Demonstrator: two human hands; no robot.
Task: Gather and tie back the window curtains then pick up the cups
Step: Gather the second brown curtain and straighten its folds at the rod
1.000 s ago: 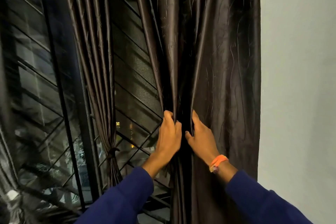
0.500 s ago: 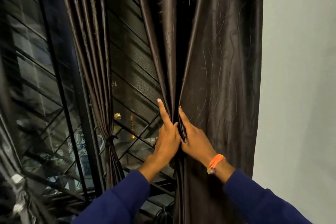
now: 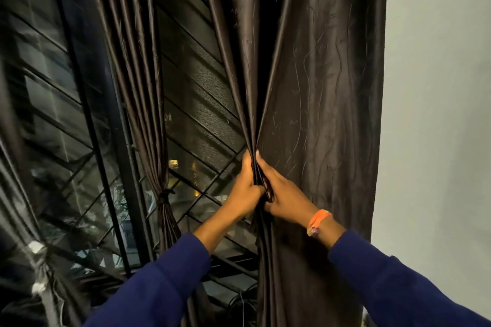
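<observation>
Two hands are meeting at the centre of the head view, both working on the dark brown curtain [image 3: 318, 87] hanging against the pale wall [image 3: 438, 87] at three o'clock. The left hand [image 3: 245, 191] is closing its fingers round a narrow bunch of folds at the curtain's inner edge, thumb lying up along the fabric. The right hand [image 3: 285, 196], wearing an orange wristband [image 3: 317, 221], is pressing against the same bunch from the other side, its fingers curling into the pleats and touching the left hand's knuckles. Most of the panel, from one to four o'clock, is hanging wide and ungathered.

Toward nine o'clock a second curtain [image 3: 138, 87] is already hanging cinched, a knot [image 3: 163, 195] sitting at about the height of the hands, with the window grille [image 3: 202, 93] showing between the two panels. No cups are showing anywhere.

Judging by this, the gathering is only starting, and the risks are plain. Fabric this glossy is likely slippery, so folds may be sliding out of a shallow grip as more cloth is being pulled in. Tugging downward rather than sideways could be straining the fixing above, which is out of sight. No separate tie-back is visible, so tying may mean freeing one hand while the other is holding the whole bundle, and the bundle could be spilling open then.
</observation>
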